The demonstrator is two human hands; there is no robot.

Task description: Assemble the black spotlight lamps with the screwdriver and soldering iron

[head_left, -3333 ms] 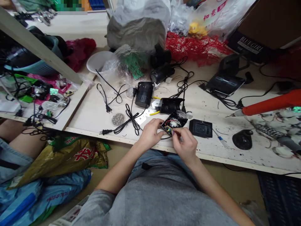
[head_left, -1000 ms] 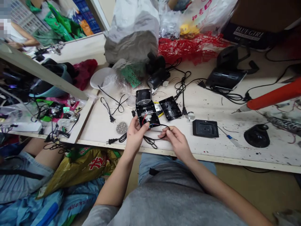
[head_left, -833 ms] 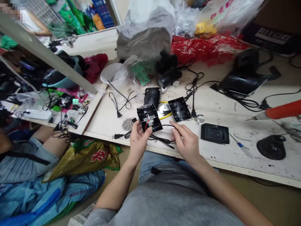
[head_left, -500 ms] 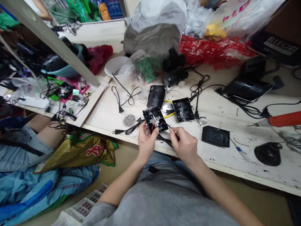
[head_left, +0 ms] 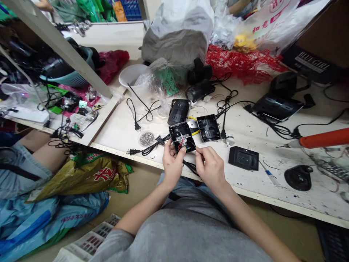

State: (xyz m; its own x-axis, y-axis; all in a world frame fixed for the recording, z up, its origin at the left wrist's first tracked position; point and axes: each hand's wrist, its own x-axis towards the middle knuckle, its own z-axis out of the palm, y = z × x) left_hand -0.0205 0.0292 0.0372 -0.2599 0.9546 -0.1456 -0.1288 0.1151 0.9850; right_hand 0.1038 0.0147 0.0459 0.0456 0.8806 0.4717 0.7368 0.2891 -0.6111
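Note:
An open black device housing (head_left: 182, 136), with a small motor and red and blue wires inside, is gripped at its lower left corner by my left hand (head_left: 172, 164). My right hand (head_left: 210, 168) pinches the thin black wire (head_left: 188, 165) that leaves the housing's lower right side. Both hands hover over the near edge of the white workbench (head_left: 117, 127). A black power cord with a plug (head_left: 136, 150) trails left from the housing. A second black housing half (head_left: 208, 127) lies just behind, to the right.
A black cover plate (head_left: 243, 158), a round black base (head_left: 299, 177) and an orange-handled tool (head_left: 321, 139) lie to the right. A dish of screws (head_left: 146, 138), a white bowl (head_left: 130, 74), black motors, cables and bags crowd the bench. Another person's leg (head_left: 32, 153) is at left.
My left hand turned the housing and brought it back toward the bench edge. My right hand went from holding the loose cord to pinching the wire right at the housing.

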